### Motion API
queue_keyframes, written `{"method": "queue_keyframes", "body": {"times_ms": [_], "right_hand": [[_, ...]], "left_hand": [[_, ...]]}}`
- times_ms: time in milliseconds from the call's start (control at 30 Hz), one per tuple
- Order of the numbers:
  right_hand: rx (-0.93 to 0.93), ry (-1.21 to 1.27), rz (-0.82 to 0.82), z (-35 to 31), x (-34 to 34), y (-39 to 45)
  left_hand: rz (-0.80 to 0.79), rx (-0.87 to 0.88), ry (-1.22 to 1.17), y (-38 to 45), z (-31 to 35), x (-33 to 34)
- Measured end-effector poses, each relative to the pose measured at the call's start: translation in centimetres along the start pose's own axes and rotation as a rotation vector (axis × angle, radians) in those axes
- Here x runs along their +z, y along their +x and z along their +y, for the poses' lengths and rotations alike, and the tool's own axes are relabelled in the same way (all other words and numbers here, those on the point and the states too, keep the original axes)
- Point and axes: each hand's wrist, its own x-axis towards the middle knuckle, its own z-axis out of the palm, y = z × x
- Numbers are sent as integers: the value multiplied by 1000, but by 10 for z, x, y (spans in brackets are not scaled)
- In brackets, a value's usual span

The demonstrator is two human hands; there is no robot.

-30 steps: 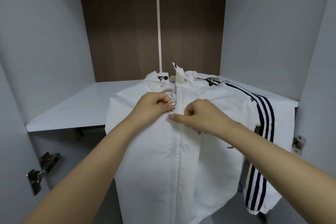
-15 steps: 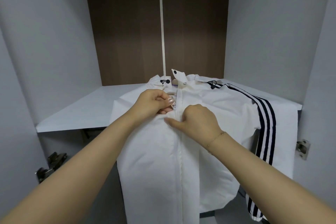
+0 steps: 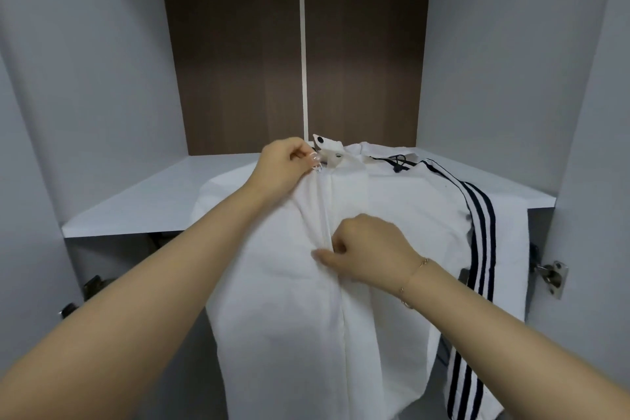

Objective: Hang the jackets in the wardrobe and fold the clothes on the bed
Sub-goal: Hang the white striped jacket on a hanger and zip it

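Both hands pinch the white jacket (image 3: pixel 289 283): left hand (image 3: pixel 284 167) at collar, right hand (image 3: pixel 371 249) mid-zip.

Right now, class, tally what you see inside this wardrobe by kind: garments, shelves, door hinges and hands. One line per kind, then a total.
White jacket with black sleeve stripes: 1
White shelf: 1
Metal door hinges: 2, right hinge and left hinge
Hands on the jacket: 2, left hand and right hand
Total: 6
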Motion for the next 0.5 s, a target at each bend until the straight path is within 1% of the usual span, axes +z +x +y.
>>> {"method": "queue_keyframes", "body": {"times_ms": [100, 133, 167, 200, 267, 333, 400, 500], "right_hand": [[68, -14, 225, 3, -22, 23], [82, -22, 268, 3, -27, 33], [94, -27, 271, 3, -31, 42], [99, -24, 243, 3, -33, 50], [84, 9, 185, 3, -29, 59], [47, 23, 189, 2, -22, 53], [-8, 16, 168, 2, -11, 38], [-44, -9, 53, 4, 3, 13]], "left_hand": [[-21, -2, -89, 1, 1, -1], [-41, 4, -119, 1, 4, -3], [-57, 19, -136, 2, 7, -6], [-62, 43, -122, 2, 9, -8], [-35, 119, 1, 4, 12, -9], [32, 163, 81, 4, 9, -9], [86, 149, 38, 3, 4, -10], [98, 83, -59, 2, -1, -8]]}}
